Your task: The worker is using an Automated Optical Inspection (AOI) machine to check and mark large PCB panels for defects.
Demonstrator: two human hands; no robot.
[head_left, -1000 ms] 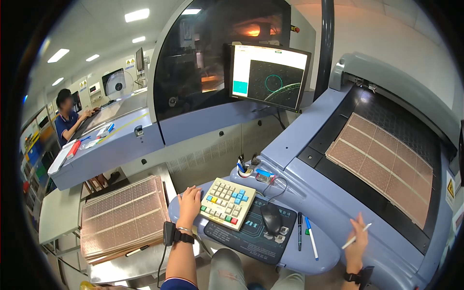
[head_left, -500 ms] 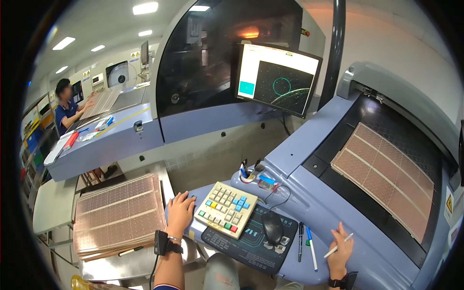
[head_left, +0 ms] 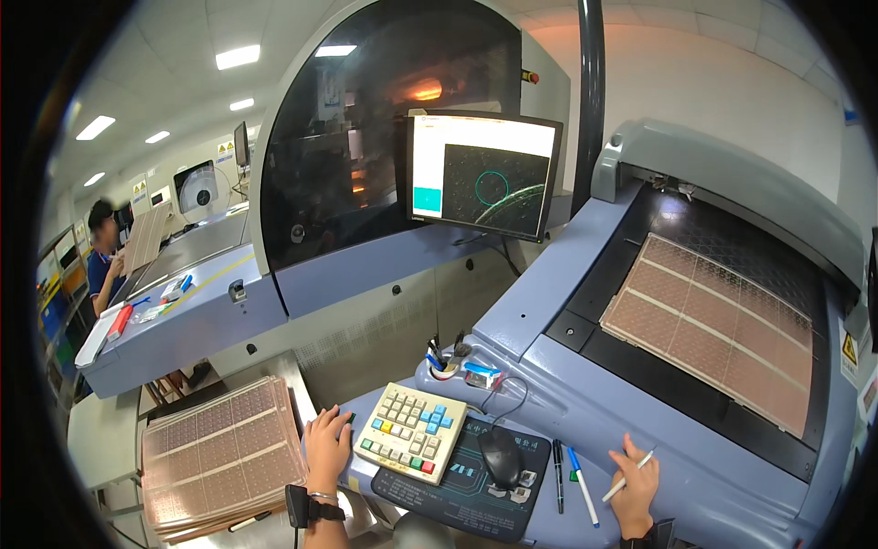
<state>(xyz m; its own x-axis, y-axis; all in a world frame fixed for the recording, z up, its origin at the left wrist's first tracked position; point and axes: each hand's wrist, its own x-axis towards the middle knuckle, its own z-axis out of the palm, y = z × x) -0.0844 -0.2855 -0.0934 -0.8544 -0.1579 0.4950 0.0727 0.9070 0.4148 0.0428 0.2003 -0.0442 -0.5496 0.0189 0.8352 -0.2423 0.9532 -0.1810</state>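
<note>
head view, hands (head_left: 326, 446) at blue ledge (head_left: 598, 468), monitor (head_left: 485, 174), ceiling lights (head_left: 238, 57)

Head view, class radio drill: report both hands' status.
Right hand gripping white pen. Left hand at console edge, left of keypad. Keypad and black mouse between hands.

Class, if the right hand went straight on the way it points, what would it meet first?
The right hand would probably meet the blue machine housing first; its height is unclear, so it might instead pass over toward the copper-coloured panel.
</note>
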